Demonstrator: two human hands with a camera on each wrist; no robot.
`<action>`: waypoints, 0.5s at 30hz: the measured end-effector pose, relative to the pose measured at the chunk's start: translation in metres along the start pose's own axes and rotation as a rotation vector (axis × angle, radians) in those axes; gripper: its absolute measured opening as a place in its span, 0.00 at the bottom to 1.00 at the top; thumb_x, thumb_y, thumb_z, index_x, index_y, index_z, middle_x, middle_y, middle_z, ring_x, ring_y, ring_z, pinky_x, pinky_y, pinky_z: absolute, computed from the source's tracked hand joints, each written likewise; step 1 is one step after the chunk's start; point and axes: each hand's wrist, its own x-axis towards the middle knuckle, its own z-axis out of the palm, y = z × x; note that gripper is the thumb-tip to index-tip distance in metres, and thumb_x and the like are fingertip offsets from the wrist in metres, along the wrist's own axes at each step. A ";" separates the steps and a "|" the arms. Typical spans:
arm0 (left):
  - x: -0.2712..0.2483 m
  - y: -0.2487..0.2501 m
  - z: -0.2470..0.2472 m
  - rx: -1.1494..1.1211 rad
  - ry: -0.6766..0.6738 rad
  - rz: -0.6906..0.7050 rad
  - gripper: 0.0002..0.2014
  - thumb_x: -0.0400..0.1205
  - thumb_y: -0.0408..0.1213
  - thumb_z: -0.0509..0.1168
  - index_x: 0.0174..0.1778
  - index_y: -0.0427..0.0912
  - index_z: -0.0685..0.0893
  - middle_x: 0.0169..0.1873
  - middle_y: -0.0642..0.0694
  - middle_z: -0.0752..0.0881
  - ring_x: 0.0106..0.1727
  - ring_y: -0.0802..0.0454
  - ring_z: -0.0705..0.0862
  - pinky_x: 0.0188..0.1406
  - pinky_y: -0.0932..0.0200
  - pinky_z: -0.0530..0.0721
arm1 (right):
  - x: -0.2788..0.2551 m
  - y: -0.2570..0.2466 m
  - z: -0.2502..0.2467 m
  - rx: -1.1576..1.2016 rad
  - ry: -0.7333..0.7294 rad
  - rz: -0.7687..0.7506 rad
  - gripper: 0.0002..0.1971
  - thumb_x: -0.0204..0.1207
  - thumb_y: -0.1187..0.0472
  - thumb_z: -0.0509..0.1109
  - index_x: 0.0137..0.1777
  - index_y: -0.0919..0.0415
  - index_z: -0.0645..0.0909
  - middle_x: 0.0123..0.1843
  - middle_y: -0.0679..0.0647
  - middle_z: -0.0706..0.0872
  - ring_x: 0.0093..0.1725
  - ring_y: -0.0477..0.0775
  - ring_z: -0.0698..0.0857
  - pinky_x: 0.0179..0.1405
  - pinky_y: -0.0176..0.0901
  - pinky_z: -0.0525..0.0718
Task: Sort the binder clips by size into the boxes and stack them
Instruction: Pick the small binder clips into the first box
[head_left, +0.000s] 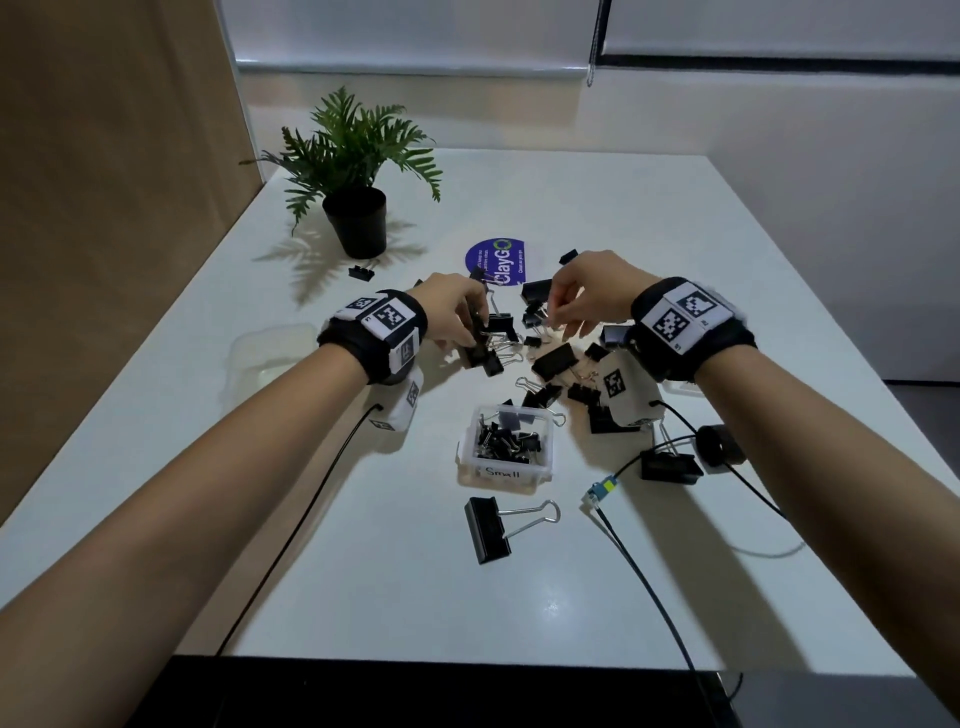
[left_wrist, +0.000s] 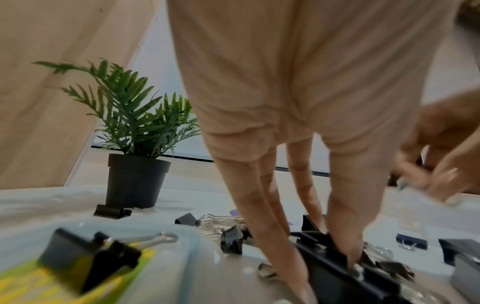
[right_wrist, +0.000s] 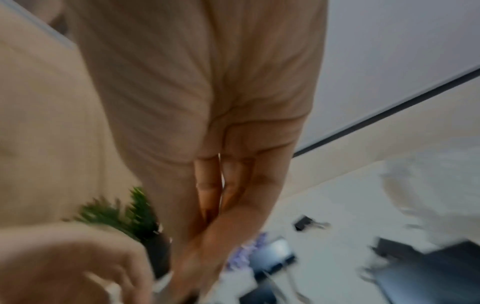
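A heap of black binder clips (head_left: 550, 358) of mixed sizes lies mid-table. My left hand (head_left: 467, 332) reaches down into the heap's left side, and its thumb and fingers grip a large black clip (left_wrist: 337, 269). To the right, my right hand (head_left: 558, 317) hovers over the heap with curled fingers and pinches what looks like a small clip; the right wrist view is too blurred to confirm it. A clear box labelled "Small" (head_left: 545, 467) stands nearer me and holds several small clips. Another clear box (head_left: 260, 358) sits left of my left wrist, with clips (left_wrist: 85, 253) in it.
A big clip (head_left: 488, 530) lies alone near the front, another (head_left: 670, 465) at the right by the cables (head_left: 639, 566). A potted plant (head_left: 358, 218) stands at the back left with one clip (head_left: 361, 271) beside it. A purple sticker (head_left: 498, 265) lies behind the heap.
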 end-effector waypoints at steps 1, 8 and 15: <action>-0.001 -0.002 0.001 -0.011 -0.013 0.008 0.13 0.75 0.25 0.73 0.54 0.36 0.85 0.48 0.38 0.86 0.36 0.47 0.85 0.38 0.52 0.91 | -0.007 -0.007 -0.002 0.006 -0.054 -0.024 0.05 0.74 0.64 0.76 0.41 0.65 0.84 0.42 0.60 0.91 0.29 0.44 0.89 0.28 0.29 0.84; 0.000 -0.008 0.007 -0.039 -0.038 0.000 0.06 0.80 0.27 0.69 0.50 0.38 0.88 0.40 0.37 0.85 0.34 0.47 0.85 0.33 0.56 0.90 | -0.046 -0.049 0.009 -0.145 -0.414 -0.114 0.05 0.73 0.60 0.77 0.42 0.60 0.86 0.41 0.57 0.92 0.38 0.52 0.92 0.34 0.34 0.86; -0.002 -0.006 0.011 -0.012 -0.026 0.012 0.07 0.79 0.28 0.69 0.50 0.39 0.88 0.43 0.39 0.83 0.38 0.47 0.85 0.26 0.62 0.88 | -0.048 -0.052 0.017 -0.064 -0.489 -0.071 0.11 0.77 0.56 0.73 0.53 0.63 0.87 0.45 0.57 0.93 0.46 0.57 0.92 0.55 0.52 0.88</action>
